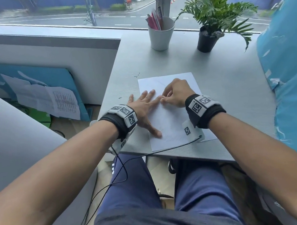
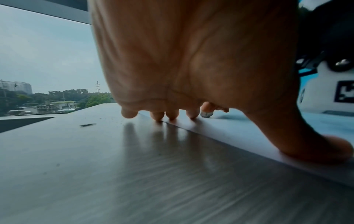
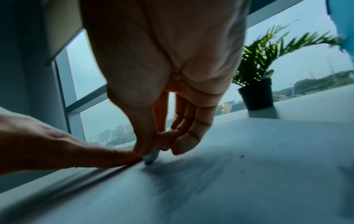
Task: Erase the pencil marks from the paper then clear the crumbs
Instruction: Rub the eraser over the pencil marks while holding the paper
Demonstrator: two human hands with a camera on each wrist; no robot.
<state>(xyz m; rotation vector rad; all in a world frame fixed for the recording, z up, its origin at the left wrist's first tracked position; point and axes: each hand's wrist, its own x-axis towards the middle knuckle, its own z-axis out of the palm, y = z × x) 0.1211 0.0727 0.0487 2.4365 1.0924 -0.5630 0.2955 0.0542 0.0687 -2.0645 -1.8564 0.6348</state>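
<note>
Two hands meet mid-frame on the paper point(image 1: 169, 113): your left hand point(image 1: 143, 109) lies flat, fingers spread, pressing it down; your right hand point(image 1: 176, 93) pinches the eraser point(image 3: 151, 156) against the sheet.

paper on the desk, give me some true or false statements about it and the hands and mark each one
1. The left hand lies flat with spread fingers, pressing the paper down. True.
2. The right hand is open and holds nothing. False: its grip pinches a small eraser whose tip touches the paper.
3. The paper lies on the grey desk. True.
4. The potted plant stands on the paper. False: it stands apart from it, at the desk's far side by the window.
5. The white cup is empty. False: it holds pens and other items.
</note>
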